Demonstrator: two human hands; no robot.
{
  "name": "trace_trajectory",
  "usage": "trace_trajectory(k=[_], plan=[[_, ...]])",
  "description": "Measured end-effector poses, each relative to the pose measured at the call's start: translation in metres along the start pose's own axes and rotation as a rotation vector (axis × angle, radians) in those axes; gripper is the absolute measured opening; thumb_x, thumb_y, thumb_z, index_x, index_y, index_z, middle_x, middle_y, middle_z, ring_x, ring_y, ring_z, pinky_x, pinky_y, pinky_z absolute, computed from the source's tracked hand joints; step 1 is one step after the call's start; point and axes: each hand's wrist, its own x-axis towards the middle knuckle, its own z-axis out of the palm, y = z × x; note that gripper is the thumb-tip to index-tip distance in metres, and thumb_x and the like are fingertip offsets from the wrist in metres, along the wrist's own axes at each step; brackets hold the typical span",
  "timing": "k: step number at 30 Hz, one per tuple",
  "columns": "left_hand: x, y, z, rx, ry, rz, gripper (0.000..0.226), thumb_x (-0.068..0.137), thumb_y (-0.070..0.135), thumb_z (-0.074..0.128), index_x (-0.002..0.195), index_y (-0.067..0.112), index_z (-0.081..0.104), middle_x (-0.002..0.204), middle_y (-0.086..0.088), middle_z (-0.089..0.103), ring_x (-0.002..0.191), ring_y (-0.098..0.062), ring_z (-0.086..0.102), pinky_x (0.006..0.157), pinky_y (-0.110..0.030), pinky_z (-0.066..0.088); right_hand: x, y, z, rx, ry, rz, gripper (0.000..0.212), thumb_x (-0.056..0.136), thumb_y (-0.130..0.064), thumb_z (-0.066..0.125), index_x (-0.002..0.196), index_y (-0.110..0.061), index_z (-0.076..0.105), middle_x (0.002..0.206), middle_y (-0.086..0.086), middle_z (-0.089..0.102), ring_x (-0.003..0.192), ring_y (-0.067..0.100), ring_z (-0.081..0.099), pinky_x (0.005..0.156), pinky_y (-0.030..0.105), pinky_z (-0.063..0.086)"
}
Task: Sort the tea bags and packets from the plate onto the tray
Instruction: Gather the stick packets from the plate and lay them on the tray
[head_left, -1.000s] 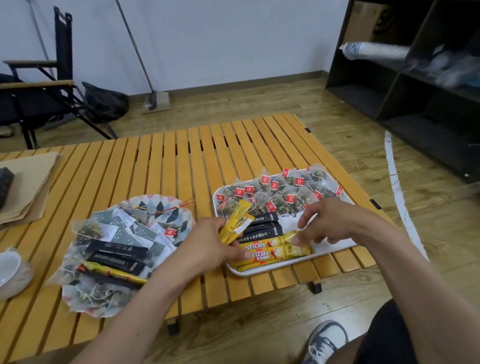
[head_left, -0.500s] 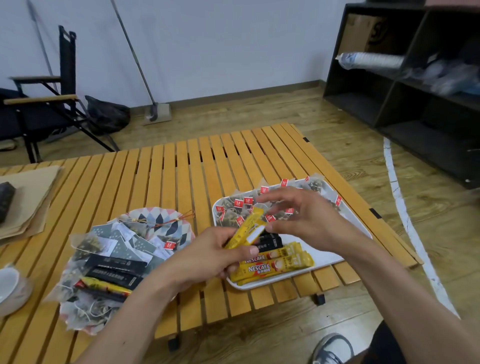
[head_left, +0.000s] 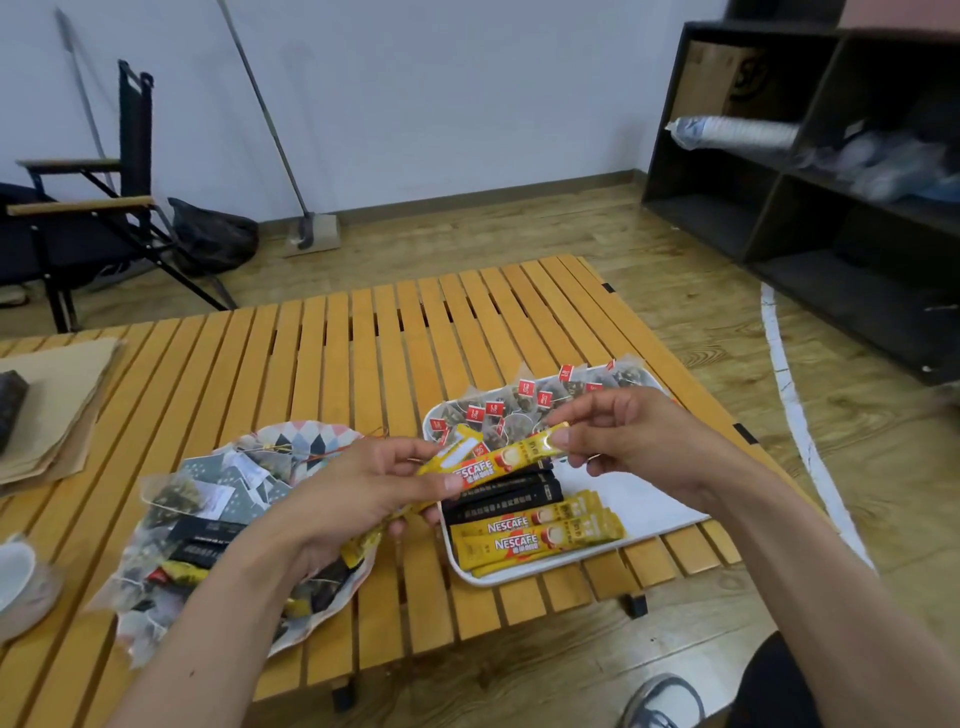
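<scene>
Yellow Nescafé sticks (head_left: 498, 462) aloft between heaped plate (head_left: 311, 434) and tray (head_left: 649, 499), both on the slatted bench (head_left: 363, 338). Near ends clasped in the curled left grip (head_left: 353, 499); far tip of one pinched by right grip (head_left: 639, 447), thumb against forefinger. Beyond, on the tray: more yellow sticks (head_left: 535, 535) nearest, black packets (head_left: 504, 493) behind, tea bags (head_left: 519, 410) farthest.

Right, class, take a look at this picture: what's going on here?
A person is sorting drink packets. Their left grip holds yellow Nescafe sticks above the slatted table, and the right grip pinches the far end of one. On the white tray, tea bags, black sticks and sorted yellow sticks lie in separate groups. The patterned plate holds a mixed heap not yet sorted.
</scene>
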Motion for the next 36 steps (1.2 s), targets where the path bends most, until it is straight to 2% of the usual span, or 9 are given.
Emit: trace_trajectory(k=[4, 8, 13, 17, 20, 23, 27, 30, 36], plan=[[0.005, -0.002, -0.001, -0.029, 0.145, -0.028, 0.053, 0.062, 0.034, 0.088, 0.108, 0.012, 0.075, 0.092, -0.003, 0.08, 0.071, -0.005, 0.069, 0.049, -0.021, 0.041, -0.001, -0.001, -0.003, -0.02, -0.033, 0.068, 0.024, 0.087, -0.012, 0.078, 0.109, -0.008, 0.074, 0.085, 0.008, 0.076, 0.076, 0.014, 0.071, 0.069, 0.026, 0.057], [0.008, -0.004, 0.008, -0.005, 0.203, -0.02, 0.034, 0.074, 0.022, 0.089, 0.103, 0.012, 0.075, 0.086, -0.004, 0.08, 0.064, -0.004, 0.069, 0.044, -0.017, 0.04, 0.0, 0.001, -0.005, -0.009, -0.036, 0.13, 0.019, 0.088, -0.012, 0.078, 0.107, -0.01, 0.075, 0.093, 0.007, 0.076, 0.083, 0.014, 0.071, 0.07, 0.026, 0.056], [0.014, -0.007, 0.013, 0.063, 0.223, -0.03, 0.035, 0.072, 0.028, 0.091, 0.101, 0.016, 0.075, 0.089, -0.004, 0.081, 0.069, -0.006, 0.068, 0.047, -0.018, 0.041, 0.002, 0.005, -0.013, -0.085, 0.006, 0.232, 0.022, 0.086, -0.009, 0.079, 0.107, -0.004, 0.074, 0.084, 0.007, 0.076, 0.076, 0.014, 0.071, 0.064, 0.025, 0.052], [0.017, -0.014, 0.017, 0.125, 0.268, 0.003, 0.026, 0.076, 0.009, 0.088, 0.098, 0.01, 0.075, 0.086, -0.003, 0.079, 0.065, -0.001, 0.071, 0.047, -0.011, 0.047, 0.005, 0.01, -0.012, -0.239, 0.047, 0.336, 0.019, 0.084, -0.008, 0.081, 0.102, -0.007, 0.075, 0.079, 0.002, 0.077, 0.071, 0.014, 0.07, 0.056, 0.022, 0.05], [0.02, -0.019, 0.02, 0.19, 0.276, 0.061, 0.027, 0.074, 0.007, 0.09, 0.095, 0.009, 0.075, 0.083, -0.003, 0.08, 0.085, -0.016, 0.076, 0.064, -0.019, 0.057, 0.007, 0.012, -0.008, -0.31, 0.08, 0.348, 0.013, 0.084, -0.007, 0.081, 0.096, -0.008, 0.076, 0.069, -0.003, 0.074, 0.064, 0.012, 0.067, 0.052, 0.02, 0.049], [0.021, -0.02, 0.024, 0.275, 0.238, 0.121, 0.033, 0.067, 0.015, 0.095, 0.093, 0.014, 0.075, 0.082, 0.003, 0.079, 0.082, -0.013, 0.076, 0.079, -0.034, 0.062, 0.008, 0.014, -0.005, -0.386, 0.104, 0.339, 0.012, 0.081, -0.01, 0.084, 0.091, -0.009, 0.077, 0.064, -0.005, 0.074, 0.064, 0.011, 0.066, 0.053, 0.021, 0.048], [0.019, -0.022, 0.032, 0.402, 0.189, 0.147, 0.037, 0.062, 0.021, 0.098, 0.09, 0.018, 0.073, 0.083, 0.005, 0.078, 0.073, -0.011, 0.075, 0.077, -0.041, 0.063, 0.009, 0.014, -0.007, -0.415, 0.133, 0.302, 0.016, 0.077, -0.015, 0.089, 0.089, -0.014, 0.078, 0.08, 0.004, 0.078, 0.073, 0.014, 0.067, 0.061, 0.027, 0.049], [0.02, -0.023, 0.035, 0.492, 0.199, 0.143, 0.036, 0.064, 0.022, 0.098, 0.089, 0.019, 0.073, 0.08, 0.007, 0.076, 0.071, -0.01, 0.073, 0.077, -0.044, 0.062, 0.008, 0.013, -0.006, -0.401, 0.101, 0.259, 0.022, 0.072, -0.015, 0.092, 0.089, -0.013, 0.078, 0.073, -0.001, 0.077, 0.071, 0.012, 0.066, 0.06, 0.025, 0.051], [0.021, -0.021, 0.034, 0.524, 0.19, 0.138, 0.035, 0.064, 0.023, 0.097, 0.089, 0.023, 0.072, 0.077, 0.011, 0.076, 0.071, -0.006, 0.072, 0.077, -0.042, 0.061, 0.011, 0.016, 0.004, -0.488, 0.051, 0.24, 0.012, 0.073, -0.01, 0.09, 0.082, -0.015, 0.083, 0.072, -0.004, 0.078, 0.062, 0.0, 0.068, 0.051, 0.015, 0.047]])
